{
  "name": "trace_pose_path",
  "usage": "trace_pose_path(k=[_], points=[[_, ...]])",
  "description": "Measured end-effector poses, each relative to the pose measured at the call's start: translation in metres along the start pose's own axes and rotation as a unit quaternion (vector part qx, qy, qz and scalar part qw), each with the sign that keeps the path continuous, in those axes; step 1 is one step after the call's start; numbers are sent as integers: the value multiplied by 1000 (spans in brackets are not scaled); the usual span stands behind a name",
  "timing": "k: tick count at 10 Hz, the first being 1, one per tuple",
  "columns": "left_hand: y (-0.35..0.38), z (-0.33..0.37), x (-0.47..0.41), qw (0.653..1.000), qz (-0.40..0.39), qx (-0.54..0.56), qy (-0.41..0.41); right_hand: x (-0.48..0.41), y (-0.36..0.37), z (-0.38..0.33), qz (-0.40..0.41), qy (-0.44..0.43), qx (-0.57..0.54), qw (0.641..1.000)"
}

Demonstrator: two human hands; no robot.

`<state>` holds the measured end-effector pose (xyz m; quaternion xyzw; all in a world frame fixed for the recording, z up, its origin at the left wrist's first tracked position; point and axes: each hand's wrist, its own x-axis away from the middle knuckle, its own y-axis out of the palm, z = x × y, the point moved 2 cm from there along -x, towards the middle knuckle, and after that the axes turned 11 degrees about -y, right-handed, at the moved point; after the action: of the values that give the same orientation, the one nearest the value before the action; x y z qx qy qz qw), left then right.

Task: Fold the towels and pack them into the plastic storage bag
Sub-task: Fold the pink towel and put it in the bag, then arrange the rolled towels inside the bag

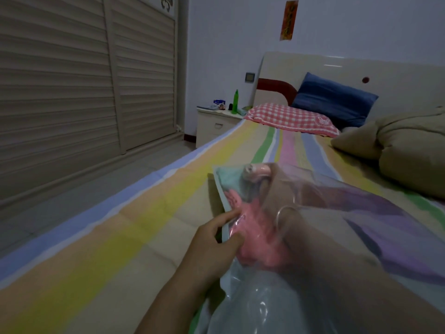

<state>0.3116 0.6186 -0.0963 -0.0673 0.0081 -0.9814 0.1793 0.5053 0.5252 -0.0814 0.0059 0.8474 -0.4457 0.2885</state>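
A clear plastic storage bag [366, 227] lies on the striped bed sheet [125, 237] in front of me. Inside it I see a pink towel [257, 239] and, further in at the far corner, a pale teal towel [231, 180]. My left hand [216, 239] pinches the bag's left edge between thumb and fingers. My right arm reaches inside the bag, a bangle on its wrist. My right hand [267, 186] sits deep by the far corner above the towels. The plastic film blurs its fingers, so its grip is unclear.
A folded beige quilt [399, 150] lies on the bed at the right. A red checked pillow [291, 119] and a blue pillow [334, 100] rest by the headboard. A nightstand [214, 126] with a green bottle stands beyond the bed. Slatted wardrobe doors [72, 92] line the left.
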Motion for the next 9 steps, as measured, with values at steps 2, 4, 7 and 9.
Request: trace_pose_path(k=[2,4,7,9], points=[[-12,-1,-3,999,36,7,-7,-9,15,-7,-110,-206,141,962],[-27,7,1,996,82,-4,-20,24,2,6,-214,-149,176,949],[-6,15,89,904,23,-423,-53,225,-133,-5,-216,-166,168,947],[36,30,237,783,-8,-622,-18,325,-215,15,-251,-158,131,946]])
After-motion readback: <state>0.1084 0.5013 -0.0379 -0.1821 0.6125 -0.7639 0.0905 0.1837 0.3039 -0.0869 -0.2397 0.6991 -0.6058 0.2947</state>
